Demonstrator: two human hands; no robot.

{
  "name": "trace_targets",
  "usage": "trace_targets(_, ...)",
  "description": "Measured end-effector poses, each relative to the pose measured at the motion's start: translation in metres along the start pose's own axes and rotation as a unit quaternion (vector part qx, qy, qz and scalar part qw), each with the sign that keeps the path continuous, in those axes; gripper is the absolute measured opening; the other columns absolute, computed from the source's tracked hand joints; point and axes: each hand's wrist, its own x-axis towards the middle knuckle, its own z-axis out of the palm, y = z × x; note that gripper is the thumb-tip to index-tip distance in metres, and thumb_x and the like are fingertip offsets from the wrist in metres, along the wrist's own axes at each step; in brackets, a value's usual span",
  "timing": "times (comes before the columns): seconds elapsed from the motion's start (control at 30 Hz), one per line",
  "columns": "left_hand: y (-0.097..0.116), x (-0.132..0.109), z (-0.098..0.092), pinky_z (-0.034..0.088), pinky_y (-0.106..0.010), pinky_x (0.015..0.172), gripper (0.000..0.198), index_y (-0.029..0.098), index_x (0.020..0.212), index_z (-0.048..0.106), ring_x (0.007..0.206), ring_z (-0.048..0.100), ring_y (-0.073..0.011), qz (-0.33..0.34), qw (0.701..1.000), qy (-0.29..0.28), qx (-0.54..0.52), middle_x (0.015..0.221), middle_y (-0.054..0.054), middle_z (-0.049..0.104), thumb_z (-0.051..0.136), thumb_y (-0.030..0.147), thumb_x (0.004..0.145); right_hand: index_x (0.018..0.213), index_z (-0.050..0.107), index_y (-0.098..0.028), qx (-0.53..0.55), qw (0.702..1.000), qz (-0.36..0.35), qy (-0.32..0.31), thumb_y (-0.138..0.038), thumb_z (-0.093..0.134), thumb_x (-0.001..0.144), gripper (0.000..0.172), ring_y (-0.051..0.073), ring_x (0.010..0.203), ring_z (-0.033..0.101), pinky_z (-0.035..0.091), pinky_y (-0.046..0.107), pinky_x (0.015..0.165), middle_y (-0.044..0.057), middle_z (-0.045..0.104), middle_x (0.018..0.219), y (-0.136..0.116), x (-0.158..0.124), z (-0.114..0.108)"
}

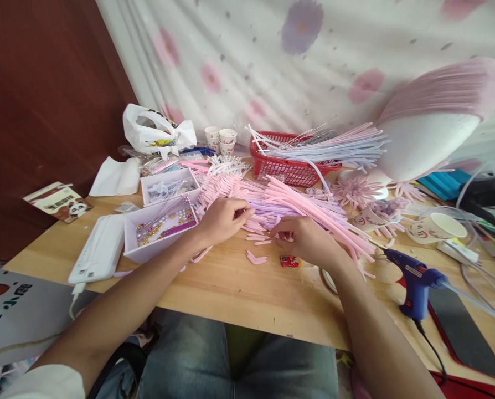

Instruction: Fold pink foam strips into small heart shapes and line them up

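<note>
My left hand (225,220) is above the edge of a heap of short, bent pink pipe cleaner pieces (222,185). Its fingers are pinched together, and whatever may be between them is too small to make out. To the right, my right hand (299,235) is curled, thumb and fingers close together beside short pink pieces (259,238); its grip is partly hidden. Behind both hands lie long pink pipe cleaners (309,208) and lilac ones (258,205). One bent pink piece (256,257) lies apart on the wooden table (231,288), near a small red packet (289,261).
White boxes of beads (148,252) and a white power bank (98,249) stand left. A red basket (289,172) of stems is at the back. A blue glue gun (416,282), a phone (463,327) and a paper cup (436,227) are right.
</note>
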Motion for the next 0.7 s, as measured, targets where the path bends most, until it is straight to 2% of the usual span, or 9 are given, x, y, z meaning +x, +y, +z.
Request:
trace_targets(0.03, -0.001, 0.000, 0.002, 0.028, -0.026, 0.058, 0.037, 0.015, 0.060, 0.056, 0.055, 0.037, -0.0095, -0.013, 0.999, 0.034, 0.013, 0.055, 0.003, 0.046, 0.050, 0.028, 0.094, 0.086, 0.077, -0.020, -0.022, 1.000, -0.003, -0.014, -0.016, 0.062, 0.081, 0.017, 0.016, 0.070, 0.059, 0.041, 0.027, 0.066, 0.004, 0.070, 0.081, 0.000, 0.001, 0.003)
trace_targets(0.1, -0.003, -0.001, 0.006, 0.027, -0.025, 0.058, 0.036, 0.016, 0.059, 0.052, 0.055, 0.036, -0.0095, -0.029, 0.997, 0.067, 0.027, 0.055, 0.004, 0.043, 0.051, 0.028, 0.093, 0.084, 0.077, -0.020, -0.050, 0.998, -0.005, -0.037, -0.015, 0.063, 0.081, 0.015, 0.015, 0.070, 0.058, 0.040, 0.027, 0.066, 0.005, 0.068, 0.082, -0.002, 0.003, 0.009)
trace_targets(0.2, -0.006, -0.002, 0.010, 0.027, -0.025, 0.058, 0.035, 0.016, 0.061, 0.053, 0.055, 0.038, -0.0096, -0.031, 0.997, 0.070, 0.031, 0.055, 0.004, 0.045, 0.051, 0.029, 0.093, 0.081, 0.075, -0.019, -0.063, 0.997, -0.008, -0.052, -0.014, 0.060, 0.084, 0.016, 0.016, 0.072, 0.059, 0.039, 0.027, 0.067, 0.006, 0.067, 0.084, -0.004, 0.005, 0.015)
trace_targets(0.27, -0.005, -0.002, 0.012, 0.029, -0.025, 0.057, 0.035, 0.015, 0.062, 0.058, 0.055, 0.040, -0.0097, -0.030, 0.997, 0.062, 0.019, 0.055, 0.003, 0.049, 0.051, 0.029, 0.093, 0.081, 0.073, -0.017, -0.053, 0.998, -0.021, -0.033, -0.013, 0.057, 0.085, 0.017, 0.017, 0.077, 0.060, 0.040, 0.027, 0.069, 0.007, 0.067, 0.087, -0.003, 0.005, 0.015)
trace_targets(0.37, -0.002, -0.002, 0.015, 0.038, -0.023, 0.061, 0.025, 0.014, 0.079, 0.071, 0.060, 0.054, -0.0108, -0.027, 0.997, 0.026, -0.064, 0.067, -0.001, 0.066, 0.057, 0.030, 0.092, 0.083, 0.070, -0.016, 0.026, 0.999, -0.010, 0.040, -0.015, 0.055, 0.085, 0.015, 0.016, 0.077, 0.059, 0.043, 0.028, 0.072, 0.006, 0.068, 0.086, -0.003, 0.004, 0.010)
trace_targets(0.47, 0.001, -0.003, 0.018, 0.049, -0.023, 0.068, 0.023, 0.016, 0.102, 0.076, 0.073, 0.066, -0.0138, -0.012, 0.987, -0.023, -0.160, 0.089, -0.005, 0.076, 0.070, 0.029, 0.084, 0.081, 0.067, -0.016, 0.164, 0.981, 0.054, 0.087, -0.025, 0.056, 0.086, 0.015, 0.014, 0.068, 0.057, 0.045, 0.028, 0.066, 0.003, 0.067, 0.075, -0.003, 0.005, 0.006)
trace_targets(0.6, 0.003, -0.004, 0.022, 0.054, -0.025, 0.075, 0.016, 0.018, 0.095, 0.079, 0.081, 0.071, -0.0170, -0.012, 0.982, -0.014, -0.190, 0.093, -0.006, 0.079, 0.073, 0.025, 0.082, 0.079, 0.065, -0.015, 0.305, 0.947, 0.080, 0.058, -0.036, 0.062, 0.084, 0.022, 0.013, 0.061, 0.055, 0.047, 0.028, 0.063, 0.001, 0.063, 0.066, -0.006, 0.005, 0.005)
trace_targets(0.7, 0.002, -0.004, 0.023, 0.055, -0.027, 0.075, 0.015, 0.017, 0.089, 0.079, 0.082, 0.073, -0.0184, -0.031, 0.979, -0.010, -0.204, 0.091, -0.006, 0.079, 0.073, 0.030, 0.083, 0.084, 0.067, -0.015, 0.324, 0.941, 0.071, 0.075, -0.040, 0.070, 0.080, 0.025, 0.015, 0.069, 0.060, 0.049, 0.029, 0.066, 0.004, 0.068, 0.076, -0.009, 0.005, 0.008)
